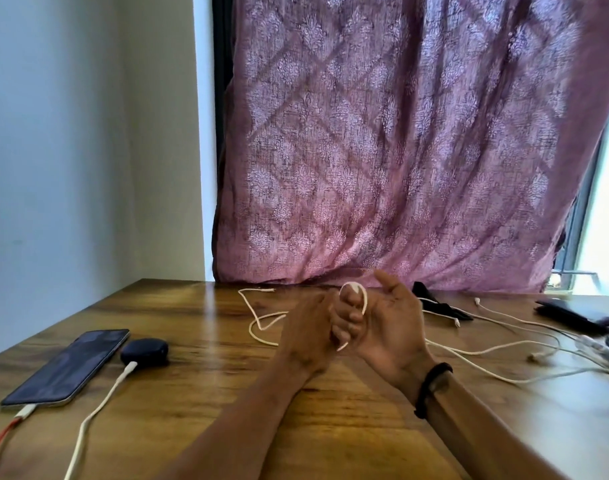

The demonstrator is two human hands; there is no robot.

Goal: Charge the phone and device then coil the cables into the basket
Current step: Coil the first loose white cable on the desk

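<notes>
Cables are the matter here, and going from the bench's left edge: the phone (65, 367) lies flat near the front-left corner with a red cable (1, 434) plugged into its near end, and just beside it the small dark device (144, 351) has a white cable (98, 407) plugged into it, running toward the front edge. Mid-bench, a loose white cable (258, 322) trails from the far edge toward the hands. The left hand (306, 336) has its fingers curled over the strand, pressing against the right hand (386, 327), whose palm faces up with fingers spread while a loop of cable sits around a fingertip between them. Toward the right edge more white cables (524, 341) sprawl in a tangle beside a dark flat object (573, 311); no basket is in view. These cords look light, limp and slightly springy, so loops will probably loosen unless pinched where strands cross. Taking hold near a plug, then winding around spread fingers, seems the safest grip; tugging could well drag the tangled neighbours.
</notes>
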